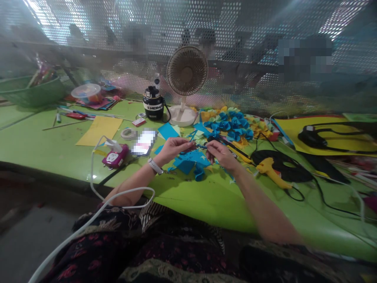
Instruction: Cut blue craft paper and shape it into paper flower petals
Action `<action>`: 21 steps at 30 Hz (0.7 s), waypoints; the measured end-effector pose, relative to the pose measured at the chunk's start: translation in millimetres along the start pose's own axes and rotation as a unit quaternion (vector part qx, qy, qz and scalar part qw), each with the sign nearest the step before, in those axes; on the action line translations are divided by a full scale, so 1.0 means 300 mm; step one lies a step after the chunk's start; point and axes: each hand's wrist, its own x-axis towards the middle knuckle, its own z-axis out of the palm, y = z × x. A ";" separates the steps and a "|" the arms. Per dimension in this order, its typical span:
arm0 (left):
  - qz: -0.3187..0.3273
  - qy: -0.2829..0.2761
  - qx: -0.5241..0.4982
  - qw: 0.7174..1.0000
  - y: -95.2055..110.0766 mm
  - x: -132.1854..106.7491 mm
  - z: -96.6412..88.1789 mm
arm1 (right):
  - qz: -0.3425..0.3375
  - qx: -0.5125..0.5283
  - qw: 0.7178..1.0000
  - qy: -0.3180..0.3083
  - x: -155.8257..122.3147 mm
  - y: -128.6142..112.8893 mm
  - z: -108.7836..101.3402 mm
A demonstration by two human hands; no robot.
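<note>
Fingers (pixel 187 145) of my left hand (pixel 173 150) and right hand (pixel 222 154) clench a small dark item (pixel 200 146); thin black coiled cord (pixel 279 162) at three o'clock could snag my wrist.

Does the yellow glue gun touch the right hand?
Apart: the head view shows a gap between the yellow glue gun and the right hand.

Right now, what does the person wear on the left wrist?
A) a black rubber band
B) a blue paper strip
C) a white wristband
C: a white wristband circles the wrist just behind the left hand.
</note>
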 end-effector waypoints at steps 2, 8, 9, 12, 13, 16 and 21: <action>0.003 0.002 -0.003 1.000 -0.007 0.001 0.000 | -0.001 0.000 1.000 -0.003 0.000 0.001 0.001; 0.029 0.005 0.025 0.999 -0.020 0.004 -0.004 | 0.002 -0.003 1.000 -0.013 0.003 0.012 -0.002; 0.031 0.009 0.033 0.999 -0.020 0.004 -0.004 | 0.002 -0.004 1.000 -0.016 0.004 0.013 -0.002; 0.038 0.024 0.045 0.998 -0.020 0.002 -0.004 | 0.001 -0.008 1.000 -0.022 0.005 0.015 -0.004; 0.039 0.029 0.046 0.998 -0.021 0.002 -0.004 | 0.001 -0.010 1.000 -0.023 0.005 0.016 -0.004; 0.037 0.037 0.038 0.998 -0.026 0.004 -0.004 | 0.002 -0.016 1.000 -0.025 0.007 0.019 -0.004; 0.016 0.033 0.007 0.999 -0.034 0.007 -0.004 | 0.006 -0.019 0.999 -0.032 0.013 0.031 -0.003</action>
